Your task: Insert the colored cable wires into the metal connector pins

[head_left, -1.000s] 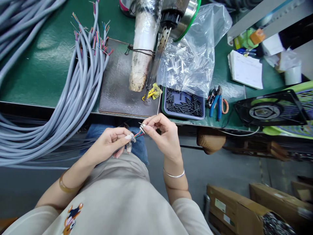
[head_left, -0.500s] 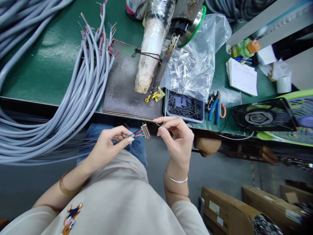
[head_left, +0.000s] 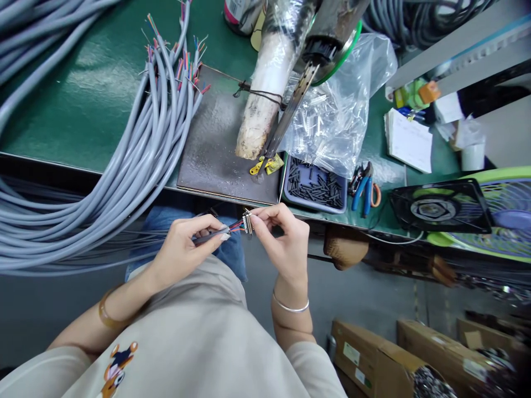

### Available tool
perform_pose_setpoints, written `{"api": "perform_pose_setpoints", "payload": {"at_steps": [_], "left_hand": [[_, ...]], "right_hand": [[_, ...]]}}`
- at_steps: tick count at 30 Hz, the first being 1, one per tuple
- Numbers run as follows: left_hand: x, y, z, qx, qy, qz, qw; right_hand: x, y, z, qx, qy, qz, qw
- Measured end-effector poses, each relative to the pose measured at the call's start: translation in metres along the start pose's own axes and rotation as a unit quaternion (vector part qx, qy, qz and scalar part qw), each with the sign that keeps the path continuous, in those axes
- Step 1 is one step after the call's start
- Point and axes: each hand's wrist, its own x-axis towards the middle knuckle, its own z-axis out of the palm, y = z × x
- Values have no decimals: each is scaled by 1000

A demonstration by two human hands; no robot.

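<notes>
My left hand [head_left: 186, 243] is closed in a pinch on the end of a grey cable [head_left: 207, 236], just behind its fanned coloured wires [head_left: 236, 225]. A small metal connector [head_left: 248, 222] sits on those wires. My right hand [head_left: 282, 237] pinches that connector with thumb and fingertips. Both hands are held in front of my lap, just below the bench's front edge.
On the green bench [head_left: 83, 105] lies a thick bundle of grey cables [head_left: 136, 160] with stripped ends, a dark metal plate [head_left: 224, 149], a wrapped soldering stand [head_left: 265, 105], a plastic bag of clear parts [head_left: 332, 110], a tray of black sleeves [head_left: 317, 185], blue cutters [head_left: 363, 188] and a fan [head_left: 440, 207]. Cardboard boxes [head_left: 373, 354] stand on the floor.
My right hand had let go of the connector and drawn slightly away; now it has come back and pinches the connector again. The left hand has kept its hold on the cable.
</notes>
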Motion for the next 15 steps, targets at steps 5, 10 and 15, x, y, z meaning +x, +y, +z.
{"api": "perform_pose_setpoints", "payload": {"at_steps": [5,10,15], "left_hand": [[-1,-1,1,-15,-3,4,1000],[-1,-2,1,-28,13,9,999],[-1,-2,2,-24,27,25,999]], "right_hand": [[3,6,2,6,-29,34,999],[4,7,1,10,-56,40,998],[-2,4,-2,26,38,1,999]]}}
